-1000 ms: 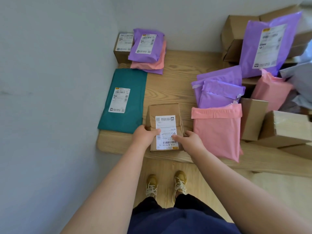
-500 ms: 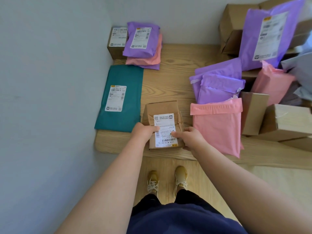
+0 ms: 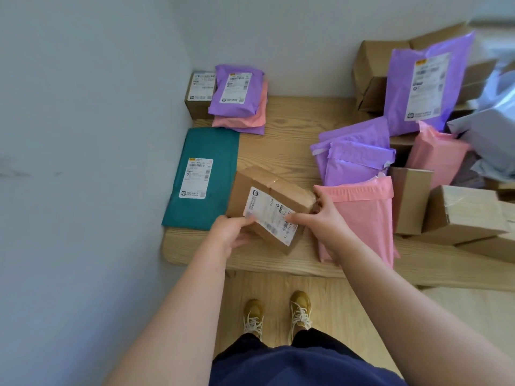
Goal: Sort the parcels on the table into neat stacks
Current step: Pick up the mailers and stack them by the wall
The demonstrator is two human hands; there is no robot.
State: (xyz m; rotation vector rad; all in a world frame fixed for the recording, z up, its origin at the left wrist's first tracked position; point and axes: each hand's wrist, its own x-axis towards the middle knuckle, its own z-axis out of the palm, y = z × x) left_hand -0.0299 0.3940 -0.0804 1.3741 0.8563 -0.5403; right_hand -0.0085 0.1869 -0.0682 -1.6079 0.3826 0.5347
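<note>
The cardboard box [image 3: 274,208], brown with a white shipping label on top, is held over the near part of the wooden table [image 3: 292,129], turned at a slant and tilted; whether its lowest corner touches the wood cannot be told. The left hand [image 3: 232,235] grips the box's near left corner, thumb on top beside the label and fingers curled underneath. The right hand [image 3: 320,218] clasps its right end, one finger lying along the label's near edge and the others bent round the side. Just left of the box lies a flat teal mailer [image 3: 217,151] with a label, and the box's left corner overlaps the mailer's right edge. Just right of the box, partly under the right hand, lies a pink mailer [image 3: 365,218]. Right of that an upright carton [image 3: 409,199] stands against a bigger carton [image 3: 468,215] lying on its side. Beyond the box to the right, purple mailers [image 3: 354,160] lie in a loose heap, with another pink mailer [image 3: 437,154] and grey mailers [image 3: 485,129] further right. Far beyond the box to the left, a stack of purple and pink mailers [image 3: 239,98] sits beside a small labelled box [image 3: 199,93] in the corner. Far to the right, a large purple mailer [image 3: 426,84] leans upright on brown cartons [image 3: 370,68] against the wall.
</note>
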